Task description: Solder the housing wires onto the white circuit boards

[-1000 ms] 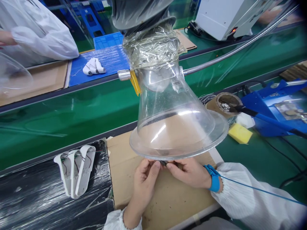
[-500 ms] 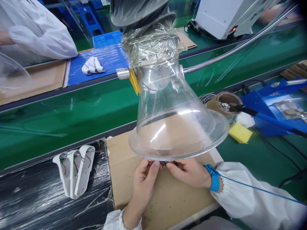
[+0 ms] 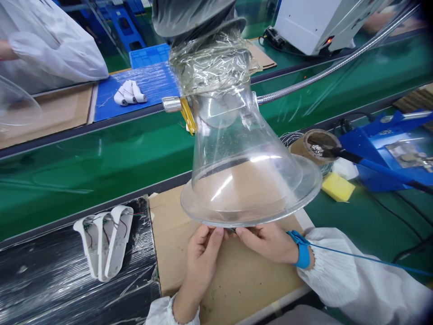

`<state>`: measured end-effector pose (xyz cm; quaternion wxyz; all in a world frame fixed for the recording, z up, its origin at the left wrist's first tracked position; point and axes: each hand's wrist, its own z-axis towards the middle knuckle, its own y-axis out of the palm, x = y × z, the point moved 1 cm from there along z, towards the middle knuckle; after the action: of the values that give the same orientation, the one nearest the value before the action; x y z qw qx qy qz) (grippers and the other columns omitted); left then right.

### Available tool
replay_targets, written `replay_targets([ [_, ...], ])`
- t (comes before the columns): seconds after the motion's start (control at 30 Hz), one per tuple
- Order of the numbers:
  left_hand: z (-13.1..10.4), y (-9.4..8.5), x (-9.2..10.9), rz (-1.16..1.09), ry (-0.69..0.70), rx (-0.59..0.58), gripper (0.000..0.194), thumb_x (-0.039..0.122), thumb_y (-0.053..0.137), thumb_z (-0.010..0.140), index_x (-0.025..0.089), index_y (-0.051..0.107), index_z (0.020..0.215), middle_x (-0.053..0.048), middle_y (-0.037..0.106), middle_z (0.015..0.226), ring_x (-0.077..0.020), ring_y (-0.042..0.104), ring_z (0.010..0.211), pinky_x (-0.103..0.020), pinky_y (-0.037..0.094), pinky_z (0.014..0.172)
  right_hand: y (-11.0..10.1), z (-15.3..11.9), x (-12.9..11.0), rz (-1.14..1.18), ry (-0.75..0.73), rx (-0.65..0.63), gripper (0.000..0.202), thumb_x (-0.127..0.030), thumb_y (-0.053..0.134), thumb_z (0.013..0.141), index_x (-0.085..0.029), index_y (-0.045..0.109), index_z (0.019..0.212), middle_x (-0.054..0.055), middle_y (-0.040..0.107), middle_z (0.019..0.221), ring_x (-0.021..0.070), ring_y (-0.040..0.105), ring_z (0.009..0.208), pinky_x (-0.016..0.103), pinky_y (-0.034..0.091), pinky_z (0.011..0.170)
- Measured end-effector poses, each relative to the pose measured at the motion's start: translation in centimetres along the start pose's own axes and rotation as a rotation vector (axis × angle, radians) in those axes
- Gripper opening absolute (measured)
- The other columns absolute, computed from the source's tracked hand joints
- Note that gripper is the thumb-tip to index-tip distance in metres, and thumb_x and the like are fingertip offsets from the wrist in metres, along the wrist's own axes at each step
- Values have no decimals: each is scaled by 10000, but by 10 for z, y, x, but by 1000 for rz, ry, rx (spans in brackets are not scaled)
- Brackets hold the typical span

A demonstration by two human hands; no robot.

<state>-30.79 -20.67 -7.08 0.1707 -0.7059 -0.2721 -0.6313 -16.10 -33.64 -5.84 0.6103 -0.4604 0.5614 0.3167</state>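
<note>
My left hand [image 3: 202,253] and my right hand [image 3: 265,241] meet below the rim of a clear plastic fume hood [image 3: 237,189]. Thumb and fingers of each are closed in a pinch on a small dark piece [image 3: 231,230] between them. Most of that piece is hidden by the hood rim and my fingers, so its kind does not show. A blue wrist strap [image 3: 302,250] with a cord circles my right wrist. Under both hands lies a cardboard sheet [image 3: 230,289]. Left of it, several white plastic housings [image 3: 113,243] with thin wires rest side by side.
On the right are a soldering iron [image 3: 375,168] in a blue stand, a solder wire spool [image 3: 313,146] and a yellow sponge [image 3: 338,186]. A green conveyor belt [image 3: 84,169] runs behind. Across it, a co-worker's white sleeve [image 3: 67,49] and white parts [image 3: 130,92] show.
My hands stay in nearly the same pinch on the dark piece. A small white thing with wires has come into sight on the belt beside the hood's yellow strip.
</note>
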Motion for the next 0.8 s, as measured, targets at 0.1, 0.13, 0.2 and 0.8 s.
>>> replay_targets([
  [0.1,0,0,0,9,-6,3,299,439,672,1040,187,763,908,-34,719,807,-163,681,791,-263,560,793,0,-1,2,1,11,9,325,-363,550,1055,-195,741,852,24,687,726,169,619,702,292,567,725],
  [0.13,0,0,1,10,-9,5,303,446,677,1036,186,764,909,-36,719,805,-163,679,787,-264,562,790,0,-1,2,0,13,9,322,-365,550,1056,-200,747,862,22,684,721,171,619,701,295,572,730],
  [0.2,0,0,1,9,-15,12,308,463,686,1028,186,767,919,-38,721,803,-165,679,781,-266,567,782,1,-1,3,2,14,5,317,-370,547,1060,-209,757,886,21,684,720,178,630,718,300,585,749],
  [0.8,0,2,4,-2,-5,15,253,428,716,1017,201,775,923,-13,727,795,-128,678,759,-211,569,769,2,-1,6,-56,-21,22,243,-297,588,1023,-225,747,854,14,699,725,201,688,781,346,603,874],
])
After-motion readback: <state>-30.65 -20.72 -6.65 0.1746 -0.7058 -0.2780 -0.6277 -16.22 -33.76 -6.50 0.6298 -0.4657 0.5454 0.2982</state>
